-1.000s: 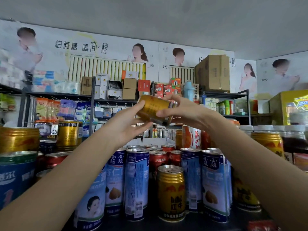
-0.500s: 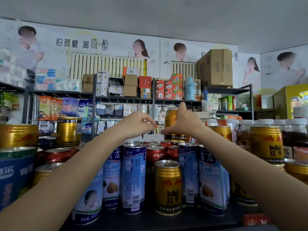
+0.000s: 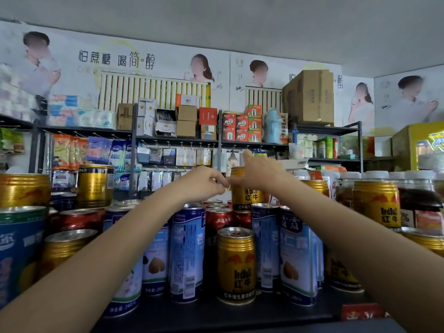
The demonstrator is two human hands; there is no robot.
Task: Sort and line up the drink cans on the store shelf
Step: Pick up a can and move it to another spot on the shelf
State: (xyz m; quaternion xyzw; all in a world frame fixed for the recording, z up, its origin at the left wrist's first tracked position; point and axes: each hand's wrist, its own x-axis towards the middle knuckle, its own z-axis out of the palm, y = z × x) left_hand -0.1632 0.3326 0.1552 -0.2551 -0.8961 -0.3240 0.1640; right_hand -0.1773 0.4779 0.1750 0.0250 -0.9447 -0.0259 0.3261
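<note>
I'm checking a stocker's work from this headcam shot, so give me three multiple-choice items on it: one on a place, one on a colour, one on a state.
1. Where does the gold can between the hands stand?
A. On top of the red cans at the back
B. On the shelf's front edge
C. On the cardboard box

2. What colour is the short front can between the tall blue-and-white cans?
A. Green
B. Gold
C. Red

3. How is the right hand on the gold can?
A. Resting on it, index finger pointing up
B. Hanging well away from it
C. Lifting it above the shelves

Answers: 1 A, its base sits on the red cans. 2 B, gold body with red bulls. 3 A, the hand lies against its upper part; the left hand is curled beside it.
</note>
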